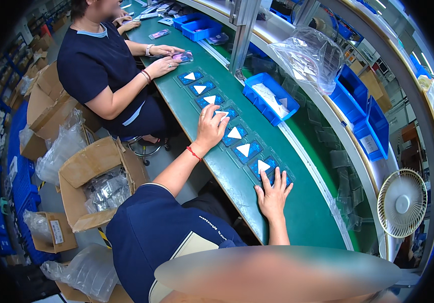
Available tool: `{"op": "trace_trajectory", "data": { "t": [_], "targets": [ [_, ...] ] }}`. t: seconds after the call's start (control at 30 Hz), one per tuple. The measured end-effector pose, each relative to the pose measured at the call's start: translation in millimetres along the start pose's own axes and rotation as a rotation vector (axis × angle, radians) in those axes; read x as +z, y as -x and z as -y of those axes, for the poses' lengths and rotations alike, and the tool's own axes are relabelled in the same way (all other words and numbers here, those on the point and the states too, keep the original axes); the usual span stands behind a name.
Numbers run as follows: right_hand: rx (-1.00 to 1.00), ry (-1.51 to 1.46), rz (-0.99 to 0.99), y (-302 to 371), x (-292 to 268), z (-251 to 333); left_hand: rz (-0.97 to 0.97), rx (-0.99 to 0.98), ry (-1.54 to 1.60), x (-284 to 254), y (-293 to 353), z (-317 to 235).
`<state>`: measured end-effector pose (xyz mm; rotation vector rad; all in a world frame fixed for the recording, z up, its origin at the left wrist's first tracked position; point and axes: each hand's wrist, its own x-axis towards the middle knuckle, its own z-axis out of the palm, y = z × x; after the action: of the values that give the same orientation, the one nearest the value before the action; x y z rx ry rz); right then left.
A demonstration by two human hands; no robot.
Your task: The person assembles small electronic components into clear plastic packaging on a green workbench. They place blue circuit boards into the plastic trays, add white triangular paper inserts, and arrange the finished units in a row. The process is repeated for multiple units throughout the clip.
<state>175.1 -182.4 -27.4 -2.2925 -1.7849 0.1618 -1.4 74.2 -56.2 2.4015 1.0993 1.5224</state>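
A row of blue packets in clear plastic lies along the green table (319,222), several bearing a white triangle, such as this triangle (234,133). My left hand (211,127) is over a packet in the middle of the row, its fingers bent and closed on a white triangular piece (222,115). At the near end, my right hand (273,196) lies with fingers spread, its fingertips on the last blue packet (277,172). One white triangle (263,166) rests just beside its index finger.
A blue bin (250,93) of white pieces stands beyond the row. To the left, a co-worker's hands (164,64) handle a pinkish packet. A clear bag (310,58), more blue bins (368,132) and a fan (402,203) line the right. Cardboard boxes (88,160) stand on the floor.
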Motion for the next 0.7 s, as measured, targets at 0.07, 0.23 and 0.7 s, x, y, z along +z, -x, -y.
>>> {"op": "trace_trajectory", "data": {
  "t": [0.07,0.23,0.7],
  "targets": [
    [0.006,0.0,-0.006,-3.9,2.4,4.1,-0.009,0.004,0.001,0.0,-0.5,0.0],
    [0.016,-0.004,-0.017,-13.4,7.0,15.3,-0.028,0.001,0.001,-3.4,0.0,-0.2],
    [-0.014,-0.24,-0.239,-21.4,29.4,-0.1,0.022,0.051,-0.082,22.0,20.9,13.9]
  ]
}}
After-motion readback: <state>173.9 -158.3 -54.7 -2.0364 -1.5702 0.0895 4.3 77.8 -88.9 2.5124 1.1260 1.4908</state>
